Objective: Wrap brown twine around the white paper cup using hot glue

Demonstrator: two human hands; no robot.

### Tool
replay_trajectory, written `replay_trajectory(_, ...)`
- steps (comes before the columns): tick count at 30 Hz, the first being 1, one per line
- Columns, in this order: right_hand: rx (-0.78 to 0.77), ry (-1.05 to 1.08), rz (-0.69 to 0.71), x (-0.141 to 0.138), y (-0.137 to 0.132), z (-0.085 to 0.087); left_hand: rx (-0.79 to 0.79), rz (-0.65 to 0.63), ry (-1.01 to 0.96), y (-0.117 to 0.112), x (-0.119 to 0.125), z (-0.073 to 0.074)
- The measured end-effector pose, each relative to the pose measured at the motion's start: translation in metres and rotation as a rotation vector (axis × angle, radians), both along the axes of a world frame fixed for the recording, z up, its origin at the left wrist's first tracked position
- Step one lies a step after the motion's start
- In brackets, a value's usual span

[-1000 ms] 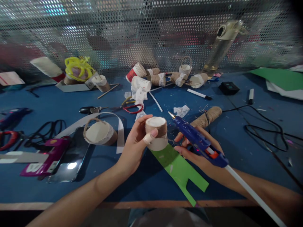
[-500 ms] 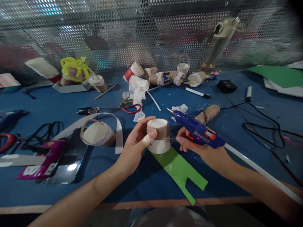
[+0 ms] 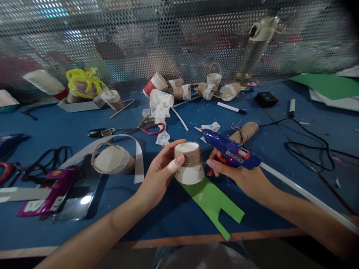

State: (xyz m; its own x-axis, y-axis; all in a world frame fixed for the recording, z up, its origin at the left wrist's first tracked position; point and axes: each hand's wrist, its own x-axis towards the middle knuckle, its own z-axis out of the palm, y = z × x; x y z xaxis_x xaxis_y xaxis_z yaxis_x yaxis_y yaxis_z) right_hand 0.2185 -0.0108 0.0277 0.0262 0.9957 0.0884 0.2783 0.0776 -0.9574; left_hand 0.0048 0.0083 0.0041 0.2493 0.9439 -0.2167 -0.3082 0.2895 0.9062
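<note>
My left hand (image 3: 161,170) is closed around an upside-down white paper cup (image 3: 190,175), thumb in front and fingers behind. Brown twine (image 3: 193,157) wraps the cup's upper half in the view. In my right hand (image 3: 235,172) is a blue hot glue gun (image 3: 224,144), its nozzle pointing left above the table and apart from the cup. A red light glows on the gun, and a white glue stick (image 3: 303,194) runs out of its back. The right thumb and fingertips come together beside the cup; whether they pinch the twine is unclear. Green cut foam or paper (image 3: 215,201) lies beneath the cup.
A twine roll (image 3: 246,131) lies behind the glue gun. At left are a twine-handled cup basket (image 3: 112,160), a phone (image 3: 80,198) and a purple glue gun (image 3: 53,190). Scissors (image 3: 153,129), lace (image 3: 162,116) and several decorated cups (image 3: 206,91) sit farther back. A bottle (image 3: 251,56) stands by the mesh panel.
The view has shifted slightly. The cup stays in my left hand, and the glue gun remains in my right, a little nearer the cup. The grips look unchanged.
</note>
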Motion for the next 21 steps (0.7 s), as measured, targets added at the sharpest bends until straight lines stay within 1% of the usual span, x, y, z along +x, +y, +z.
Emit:
replay_trajectory(3, -0.104, 0.088, 0.086, -0.0012, -0.0005, 0.0024, -0.006, -0.015, -0.010, -0.0004, 0.0009, 0.0008)
replay_trajectory(5, -0.145, 0.133, 0.103, -0.0011, -0.0011, 0.0023, -0.015, -0.022, -0.014, -0.0004, 0.0010, 0.0007)
replay_trajectory(13, -0.168, 0.179, 0.079, 0.0004, -0.0024, -0.0040, -0.022, -0.029, -0.011, -0.0004, -0.0002, -0.0001)
replay_trajectory(21, -0.185, 0.237, 0.071, -0.0014, -0.0028, -0.0041, -0.009, -0.037, -0.003, -0.0013, 0.0017, 0.0025)
